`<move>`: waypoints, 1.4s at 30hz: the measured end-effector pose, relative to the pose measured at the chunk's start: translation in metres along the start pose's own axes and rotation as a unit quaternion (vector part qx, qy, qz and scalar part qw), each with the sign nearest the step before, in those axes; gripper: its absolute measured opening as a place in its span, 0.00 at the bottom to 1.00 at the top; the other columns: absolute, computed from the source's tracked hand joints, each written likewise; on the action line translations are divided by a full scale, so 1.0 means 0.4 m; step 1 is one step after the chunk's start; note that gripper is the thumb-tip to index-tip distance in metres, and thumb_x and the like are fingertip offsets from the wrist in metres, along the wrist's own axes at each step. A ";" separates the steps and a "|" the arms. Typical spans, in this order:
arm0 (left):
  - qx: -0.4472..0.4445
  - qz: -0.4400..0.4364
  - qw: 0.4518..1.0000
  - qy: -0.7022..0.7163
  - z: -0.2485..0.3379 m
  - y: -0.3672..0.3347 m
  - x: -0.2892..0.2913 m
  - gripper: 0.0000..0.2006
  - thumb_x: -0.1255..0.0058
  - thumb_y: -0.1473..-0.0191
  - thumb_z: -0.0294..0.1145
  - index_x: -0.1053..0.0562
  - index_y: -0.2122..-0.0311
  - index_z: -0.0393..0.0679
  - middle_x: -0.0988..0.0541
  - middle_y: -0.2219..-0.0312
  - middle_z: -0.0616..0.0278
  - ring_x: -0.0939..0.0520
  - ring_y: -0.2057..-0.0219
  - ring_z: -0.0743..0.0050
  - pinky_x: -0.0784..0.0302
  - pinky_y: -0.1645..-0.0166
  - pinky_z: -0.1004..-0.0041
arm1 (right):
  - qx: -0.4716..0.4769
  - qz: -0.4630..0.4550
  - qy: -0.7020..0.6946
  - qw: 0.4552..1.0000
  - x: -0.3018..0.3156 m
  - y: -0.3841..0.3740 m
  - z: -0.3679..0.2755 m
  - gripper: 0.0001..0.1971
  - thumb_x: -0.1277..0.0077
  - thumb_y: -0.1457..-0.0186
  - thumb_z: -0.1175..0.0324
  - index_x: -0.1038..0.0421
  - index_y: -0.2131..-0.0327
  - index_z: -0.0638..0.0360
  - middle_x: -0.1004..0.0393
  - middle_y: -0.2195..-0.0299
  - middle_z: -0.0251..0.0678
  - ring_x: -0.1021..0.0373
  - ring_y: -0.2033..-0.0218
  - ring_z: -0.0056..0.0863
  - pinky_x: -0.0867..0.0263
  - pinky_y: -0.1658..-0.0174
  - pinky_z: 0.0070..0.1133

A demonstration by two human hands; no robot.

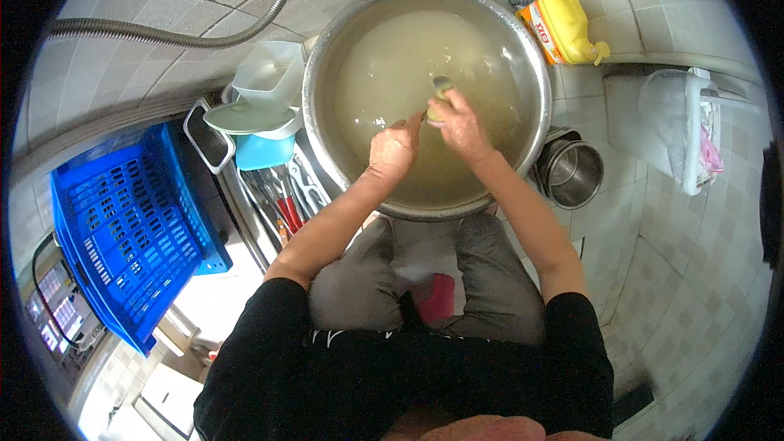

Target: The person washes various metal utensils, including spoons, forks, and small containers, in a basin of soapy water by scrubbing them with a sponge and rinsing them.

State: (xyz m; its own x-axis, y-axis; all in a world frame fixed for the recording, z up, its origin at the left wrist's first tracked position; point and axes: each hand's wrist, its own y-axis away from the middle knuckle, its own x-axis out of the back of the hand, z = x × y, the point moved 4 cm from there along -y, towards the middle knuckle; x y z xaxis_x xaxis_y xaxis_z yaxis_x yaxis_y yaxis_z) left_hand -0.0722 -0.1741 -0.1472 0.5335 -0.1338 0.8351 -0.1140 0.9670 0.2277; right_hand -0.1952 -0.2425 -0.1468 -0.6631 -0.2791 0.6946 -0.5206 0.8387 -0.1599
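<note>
Over a large round metal basin (313, 57) of cloudy water, both my hands work close together. My left hand (394, 149) is closed around the near end of a slim metal utensil (443, 82), whose small rounded end looks like a spoon's. In my right hand (464, 128) a yellow-green sponge (438, 113) is pressed around the utensil's middle. My fingers and the sponge cover most of the utensil, so its exact kind is unclear. Both forearms reach across the basin's near rim.
Left of the basin are stacked plastic containers (269, 73), a tray of utensils with red handles (287, 211) and a blue crate (131, 220). On the right stand metal pots (574, 173), a yellow bottle (565, 24) and a bagged white bin (691, 131). A grey hose (163, 35) crosses the upper left.
</note>
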 end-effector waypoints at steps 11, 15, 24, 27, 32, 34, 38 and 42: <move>-0.032 -0.003 0.984 0.177 -0.024 0.013 -0.041 0.11 0.55 0.49 0.30 0.27 0.60 0.45 0.23 0.78 0.51 0.22 0.76 0.52 0.26 0.69 0.62 | -0.247 -0.223 0.243 0.911 0.068 -0.091 0.114 0.10 0.51 0.53 0.69 0.27 0.65 0.56 0.28 0.68 0.46 0.29 0.65 0.41 0.34 0.63 0.33; 0.277 -0.208 0.793 0.500 -0.036 -0.010 -0.034 0.10 0.57 0.45 0.32 0.29 0.59 0.42 0.24 0.79 0.58 0.24 0.80 0.66 0.26 0.72 0.70 | -0.242 -0.071 0.207 0.945 0.157 -0.069 0.194 0.14 0.49 0.54 0.68 0.28 0.61 0.54 0.27 0.68 0.45 0.30 0.64 0.41 0.34 0.60 0.33; 0.263 -0.164 0.541 0.782 -0.067 -0.011 -0.002 0.07 0.57 0.44 0.30 0.31 0.62 0.41 0.25 0.71 0.59 0.22 0.68 0.67 0.24 0.60 0.68 | -0.233 -0.137 0.265 0.926 -0.028 -0.131 0.218 0.23 0.56 0.48 0.62 0.43 0.47 0.40 0.47 0.46 0.39 0.41 0.51 0.45 0.41 0.51 0.38; 0.259 -0.157 0.542 0.784 -0.078 -0.009 0.005 0.07 0.56 0.44 0.30 0.31 0.62 0.42 0.25 0.72 0.61 0.22 0.68 0.67 0.24 0.60 0.69 | -0.250 -0.182 0.232 0.922 -0.086 -0.094 0.216 0.23 0.56 0.48 0.62 0.44 0.47 0.35 0.54 0.43 0.39 0.43 0.48 0.49 0.44 0.47 0.40; 0.246 -0.156 0.564 0.773 -0.111 -0.008 -0.003 0.07 0.56 0.45 0.30 0.30 0.62 0.43 0.29 0.77 0.67 0.25 0.74 0.74 0.22 0.63 0.71 | -0.249 -0.223 0.184 0.924 -0.180 -0.033 0.257 0.23 0.56 0.48 0.63 0.43 0.47 0.39 0.48 0.46 0.46 0.38 0.53 0.52 0.41 0.50 0.37; 0.228 -0.174 0.561 0.776 -0.097 -0.022 -0.015 0.07 0.57 0.44 0.30 0.30 0.62 0.43 0.30 0.78 0.68 0.26 0.76 0.76 0.22 0.64 0.71 | -0.505 0.028 0.010 0.862 -0.160 0.019 0.368 0.22 0.51 0.53 0.68 0.39 0.52 0.51 0.36 0.55 0.49 0.34 0.57 0.48 0.38 0.54 0.34; 0.302 -0.161 0.620 0.706 -0.121 0.008 0.006 0.06 0.57 0.44 0.33 0.30 0.62 0.48 0.37 0.82 0.71 0.43 0.86 0.86 0.52 0.83 0.84 | -0.255 -0.215 0.183 0.925 -0.140 0.027 0.333 0.20 0.48 0.59 0.72 0.35 0.58 0.60 0.30 0.63 0.50 0.33 0.58 0.43 0.37 0.56 0.32; 0.317 -0.134 0.613 0.711 -0.123 0.003 0.004 0.04 0.57 0.45 0.32 0.31 0.66 0.47 0.35 0.84 0.72 0.44 0.88 0.87 0.53 0.86 0.84 | -0.325 -0.059 -0.122 0.936 -0.076 0.060 0.349 0.18 0.46 0.62 0.75 0.32 0.62 0.63 0.28 0.65 0.39 0.31 0.62 0.32 0.37 0.57 0.25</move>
State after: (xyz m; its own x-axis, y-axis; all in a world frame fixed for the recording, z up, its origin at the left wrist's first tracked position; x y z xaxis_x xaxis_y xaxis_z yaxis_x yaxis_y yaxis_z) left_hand -0.0303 -0.1624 -0.1701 0.7434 0.4913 -0.4538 0.0758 0.6122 0.7871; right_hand -0.2627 -0.2791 -0.2696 -0.7658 -0.4190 0.4877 -0.2122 0.8807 0.4235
